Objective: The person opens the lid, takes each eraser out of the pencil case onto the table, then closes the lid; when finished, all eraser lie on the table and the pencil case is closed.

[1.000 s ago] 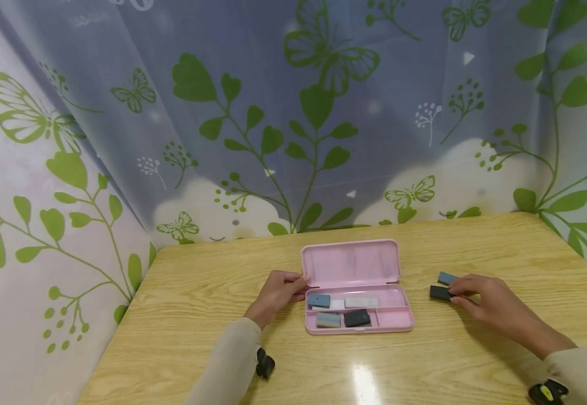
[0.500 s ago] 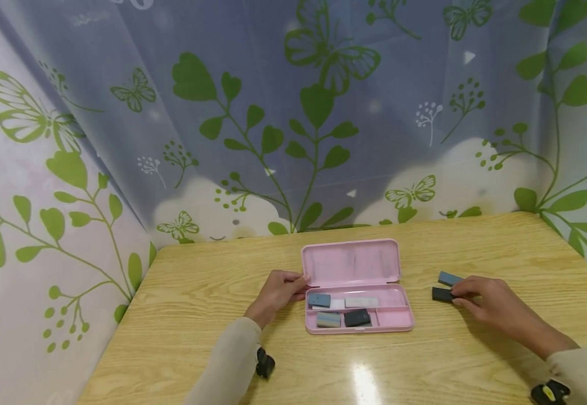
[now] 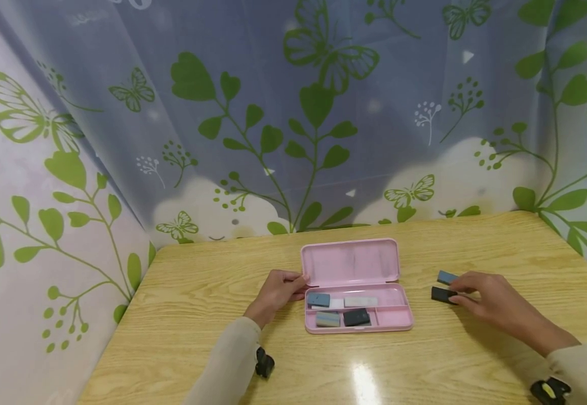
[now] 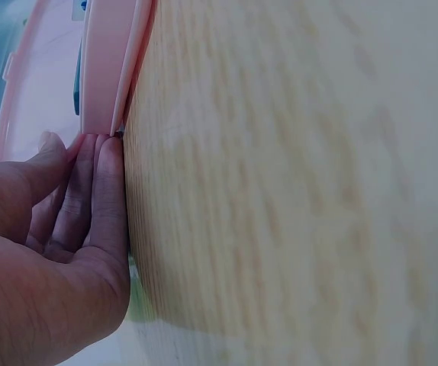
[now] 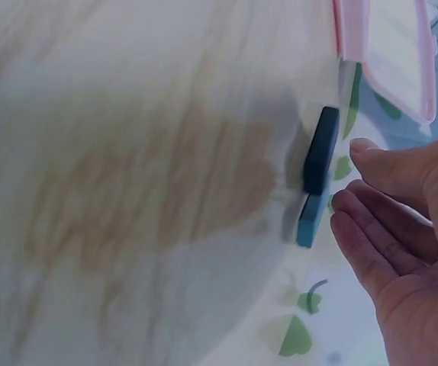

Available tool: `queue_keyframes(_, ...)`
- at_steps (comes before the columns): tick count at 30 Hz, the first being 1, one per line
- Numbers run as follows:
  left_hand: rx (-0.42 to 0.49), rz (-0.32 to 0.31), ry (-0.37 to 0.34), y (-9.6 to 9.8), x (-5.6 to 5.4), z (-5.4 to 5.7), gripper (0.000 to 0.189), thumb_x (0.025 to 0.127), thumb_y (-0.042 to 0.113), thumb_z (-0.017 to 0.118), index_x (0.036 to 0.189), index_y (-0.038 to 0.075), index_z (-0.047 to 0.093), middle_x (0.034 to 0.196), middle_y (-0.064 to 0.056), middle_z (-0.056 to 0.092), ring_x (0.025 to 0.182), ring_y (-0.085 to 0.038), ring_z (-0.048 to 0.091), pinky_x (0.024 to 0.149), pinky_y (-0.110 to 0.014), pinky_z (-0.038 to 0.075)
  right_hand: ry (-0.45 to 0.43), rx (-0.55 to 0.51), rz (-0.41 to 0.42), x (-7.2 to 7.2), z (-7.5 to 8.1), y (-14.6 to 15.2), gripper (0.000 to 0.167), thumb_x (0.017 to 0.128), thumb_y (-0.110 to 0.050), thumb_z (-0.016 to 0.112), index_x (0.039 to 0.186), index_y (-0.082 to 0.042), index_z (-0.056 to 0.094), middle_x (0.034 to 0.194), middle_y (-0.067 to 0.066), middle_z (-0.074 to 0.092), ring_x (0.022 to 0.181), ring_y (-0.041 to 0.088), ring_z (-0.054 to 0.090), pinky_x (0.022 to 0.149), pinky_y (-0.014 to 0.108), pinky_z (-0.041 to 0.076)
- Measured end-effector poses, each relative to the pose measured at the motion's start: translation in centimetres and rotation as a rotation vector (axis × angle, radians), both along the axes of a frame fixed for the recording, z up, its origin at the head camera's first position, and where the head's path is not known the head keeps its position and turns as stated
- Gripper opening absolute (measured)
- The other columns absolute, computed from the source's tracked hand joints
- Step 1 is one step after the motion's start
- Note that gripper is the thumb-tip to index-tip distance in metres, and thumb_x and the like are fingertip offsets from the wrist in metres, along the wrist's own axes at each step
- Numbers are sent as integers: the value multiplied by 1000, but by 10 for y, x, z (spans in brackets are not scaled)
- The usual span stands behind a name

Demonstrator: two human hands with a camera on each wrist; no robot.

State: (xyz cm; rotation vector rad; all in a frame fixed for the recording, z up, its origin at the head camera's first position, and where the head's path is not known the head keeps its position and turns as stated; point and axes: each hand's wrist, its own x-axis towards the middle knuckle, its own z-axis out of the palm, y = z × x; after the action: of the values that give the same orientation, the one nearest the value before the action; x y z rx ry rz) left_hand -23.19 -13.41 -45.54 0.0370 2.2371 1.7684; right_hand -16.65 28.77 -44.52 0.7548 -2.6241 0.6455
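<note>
A pink pencil case (image 3: 393,322) lies open on the table, its lid (image 3: 351,263) tilted back. My left hand (image 3: 276,292) pinches the lid's corner near the hinge; in the left wrist view its fingertips (image 4: 106,156) meet the case's end. To the right, a black block-shaped eraser (image 3: 442,295) lies just in front of a blue one (image 3: 446,277). My right hand (image 3: 496,304) hovers beside them, thumb and fingers parted. The right wrist view shows a gap between that hand and the black eraser (image 5: 322,149).
Inside the case sit a blue eraser (image 3: 318,300), a white one (image 3: 361,302), a striped one (image 3: 327,319) and another black one (image 3: 356,317). A divider splits the case lengthwise. Patterned curtains (image 3: 273,140) border the wooden table (image 3: 207,270) behind and at the sides.
My right thumb and finger have parted from the black eraser, which has ended up lying near the blue one. My left hand and the case have stayed in place.
</note>
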Motion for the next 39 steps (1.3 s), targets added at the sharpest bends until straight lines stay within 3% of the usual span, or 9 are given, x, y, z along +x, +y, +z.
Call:
queue_keyframes(7, -9, 6, -3, 1, 1, 2, 33, 101, 22, 66, 118, -5, 73, 104, -15, 75, 82, -11, 71, 79, -29, 62, 39, -36, 97, -1, 4, -18, 26, 71, 2, 88, 92, -6, 76, 84, -4, 69, 73, 8, 66, 59, 30, 58)
queue_keyframes(11, -9, 5, -1, 1, 1, 2, 33, 101, 21, 66, 119, -6, 72, 104, -16, 75, 84, -12, 72, 79, -30, 62, 46, -67, 158, -1, 5, -32, 27, 71, 5, 87, 94, -5, 75, 85, -2, 70, 74, 7, 64, 59, 28, 57)
queue_keyframes(21, 4, 7, -8, 0, 1, 2, 31, 101, 18, 66, 120, -6, 72, 104, -16, 75, 85, -12, 72, 79, -28, 62, -83, -67, 237, 4, 14, -74, 18, 83, 1, 81, 101, -1, 77, 100, 9, 73, 88, 25, 71, 72, 36, 62)
queue_keyframes(32, 11, 9, -2, 1, 0, 2, 32, 101, 19, 66, 118, -7, 72, 103, -16, 75, 84, -12, 72, 78, -27, 62, 26, -37, 377, 2, 13, -112, 18, 80, 4, 82, 95, -3, 77, 98, 5, 72, 90, 22, 69, 75, 37, 61)
queue_keyframes(39, 10, 7, -1, 1, 2, 2, 31, 101, 18, 66, 119, -7, 72, 103, -16, 75, 83, -10, 71, 78, -27, 62, 53, -19, 406, -1, 9, -128, 16, 79, 2, 83, 92, -4, 77, 95, 4, 72, 89, 20, 68, 78, 39, 59)
